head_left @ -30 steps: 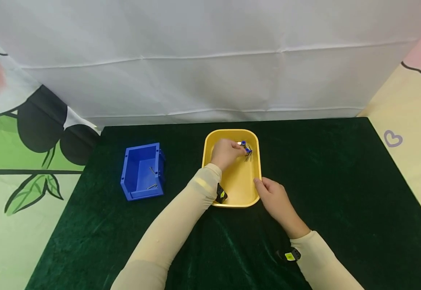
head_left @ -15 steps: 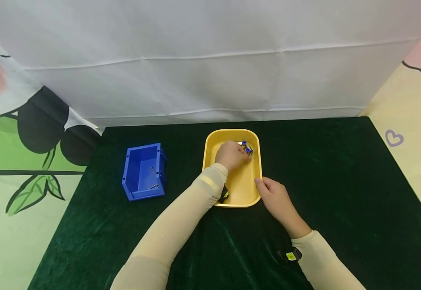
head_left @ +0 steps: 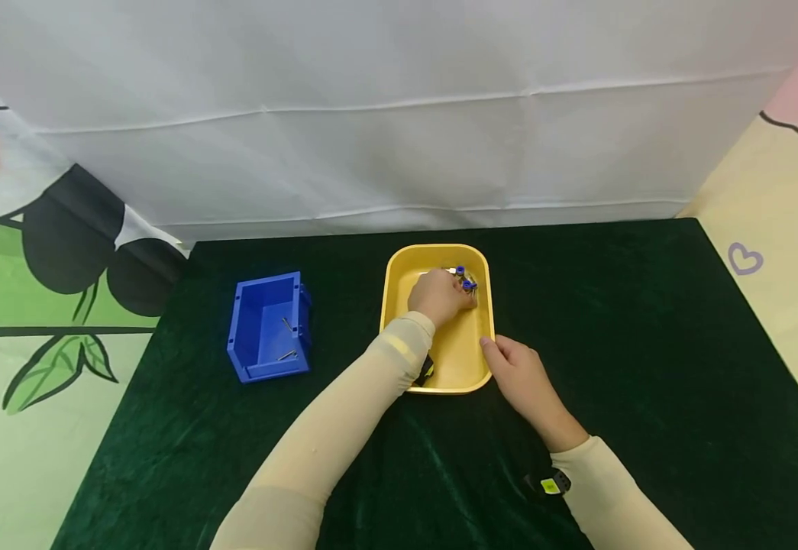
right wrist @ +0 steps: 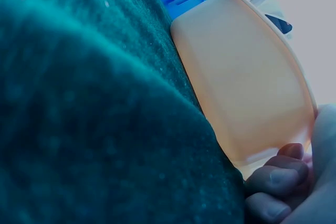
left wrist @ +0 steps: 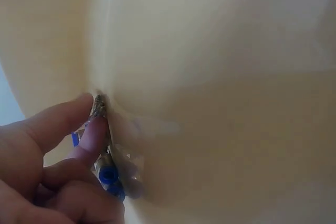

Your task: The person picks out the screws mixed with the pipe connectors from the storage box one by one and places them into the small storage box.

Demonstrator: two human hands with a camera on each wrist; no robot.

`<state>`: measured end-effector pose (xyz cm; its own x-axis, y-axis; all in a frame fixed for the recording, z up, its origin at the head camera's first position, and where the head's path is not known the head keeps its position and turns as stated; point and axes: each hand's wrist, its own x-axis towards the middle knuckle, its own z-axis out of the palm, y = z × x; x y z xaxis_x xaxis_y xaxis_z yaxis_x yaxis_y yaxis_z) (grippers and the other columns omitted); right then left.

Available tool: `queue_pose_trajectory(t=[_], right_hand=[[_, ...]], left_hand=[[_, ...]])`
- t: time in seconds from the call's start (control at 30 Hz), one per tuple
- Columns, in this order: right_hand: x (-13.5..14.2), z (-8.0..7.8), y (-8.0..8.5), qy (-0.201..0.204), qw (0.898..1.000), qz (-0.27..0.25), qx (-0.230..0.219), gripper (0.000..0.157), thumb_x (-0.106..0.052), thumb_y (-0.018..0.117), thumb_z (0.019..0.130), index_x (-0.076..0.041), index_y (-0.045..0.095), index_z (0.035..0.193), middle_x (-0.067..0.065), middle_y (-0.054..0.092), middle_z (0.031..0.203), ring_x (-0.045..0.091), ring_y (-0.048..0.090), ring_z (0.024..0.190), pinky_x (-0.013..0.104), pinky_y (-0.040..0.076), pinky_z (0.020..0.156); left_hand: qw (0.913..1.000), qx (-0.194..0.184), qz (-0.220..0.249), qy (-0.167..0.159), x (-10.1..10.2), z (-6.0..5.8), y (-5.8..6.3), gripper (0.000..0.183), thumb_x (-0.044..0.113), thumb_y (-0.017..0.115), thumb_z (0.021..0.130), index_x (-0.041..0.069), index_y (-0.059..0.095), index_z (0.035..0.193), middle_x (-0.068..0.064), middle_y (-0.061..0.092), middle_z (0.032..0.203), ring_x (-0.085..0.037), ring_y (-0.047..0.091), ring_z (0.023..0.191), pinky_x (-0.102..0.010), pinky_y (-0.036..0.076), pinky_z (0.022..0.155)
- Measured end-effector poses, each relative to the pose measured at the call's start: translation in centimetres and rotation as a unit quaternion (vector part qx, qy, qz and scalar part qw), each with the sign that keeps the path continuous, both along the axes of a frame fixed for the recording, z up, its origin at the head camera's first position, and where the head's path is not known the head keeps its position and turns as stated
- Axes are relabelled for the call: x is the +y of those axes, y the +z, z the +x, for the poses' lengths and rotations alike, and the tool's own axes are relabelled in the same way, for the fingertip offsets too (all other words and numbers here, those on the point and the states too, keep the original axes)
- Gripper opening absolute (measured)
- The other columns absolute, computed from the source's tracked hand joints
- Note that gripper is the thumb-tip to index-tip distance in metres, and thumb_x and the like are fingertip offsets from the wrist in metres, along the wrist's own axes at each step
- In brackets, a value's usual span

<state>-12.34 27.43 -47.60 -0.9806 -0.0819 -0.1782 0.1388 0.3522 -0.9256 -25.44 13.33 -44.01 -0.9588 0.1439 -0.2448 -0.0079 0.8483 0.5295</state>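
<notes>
Inside the yellow tray (head_left: pixel 457 368), my left hand (head_left: pixel 435 296) reaches down near the far right side. Its thumb and index finger pinch a threaded screw (left wrist: pixel 97 106) against the tray wall in the left wrist view. Beside those fingertips lie several metal fittings with blue ends (left wrist: pixel 108 174), partly hidden by the hand. My right hand (head_left: pixel 524 382) grips the tray's right rim, thumb on top and the other fingers curled below along the outer wall, as the right wrist view shows.
Left of the tray stands a blue bin (head_left: pixel 275 371) with small metal screws (head_left: pixel 287 354) on its floor. Both containers rest on a dark green cloth (head_left: pixel 632 344). A white curtain (head_left: pixel 399 168) hangs behind the table.
My left hand has shifted slightly right and nearer to me inside the tray, its fingertips now lower beside the fittings. The right hand keeps its grip on the rim.
</notes>
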Motion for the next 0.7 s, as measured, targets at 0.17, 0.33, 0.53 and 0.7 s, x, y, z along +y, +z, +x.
queue_pose_trajectory(t=[0.17,0.33,0.53,0.7], right_hand=[[0.10,-0.04,0.09,0.003,1.000,-0.003,0.001,0.047,-0.051,0.040,0.104,-0.012,0.067,0.109,0.008,0.062,0.083,0.025,0.054,0.066,0.031,0.044,0.056],[0.13,0.05,0.11,0.001,1.000,-0.005,-0.004,0.048,-0.051,0.041,0.104,-0.012,0.067,0.109,0.008,0.063,0.084,0.025,0.054,0.066,0.031,0.044,0.056],[0.10,0.05,0.08,0.004,1.000,-0.003,0.002,0.047,-0.051,0.040,0.104,-0.012,0.067,0.108,0.007,0.063,0.083,0.024,0.054,0.066,0.031,0.044,0.056],[0.14,0.10,0.11,0.004,1.000,-0.001,0.004,0.048,-0.051,0.040,0.104,-0.011,0.067,0.109,0.007,0.062,0.082,0.024,0.054,0.066,0.031,0.044,0.056]], left_hand=[[0.9999,0.012,-0.010,-0.004,0.19,-0.03,0.01,0.036,0.040,0.082,0.080,0.014,0.064,0.062,0.004,0.060,0.060,-0.014,0.058,0.059,-0.027,0.044,0.056],[0.9996,0.016,-0.021,0.003,0.31,-0.02,-0.09,0.032,0.036,0.080,0.082,0.014,0.064,0.064,0.003,0.059,0.062,-0.014,0.058,0.059,-0.026,0.045,0.054],[0.9995,0.016,-0.027,0.007,0.37,0.13,-0.05,0.032,0.039,0.079,0.082,0.014,0.066,0.066,0.002,0.061,0.062,-0.015,0.058,0.060,-0.027,0.046,0.055],[0.9987,0.029,-0.043,-0.003,0.55,0.27,0.08,0.034,0.042,0.080,0.082,0.014,0.066,0.066,0.002,0.061,0.063,-0.015,0.058,0.059,-0.028,0.045,0.055]])
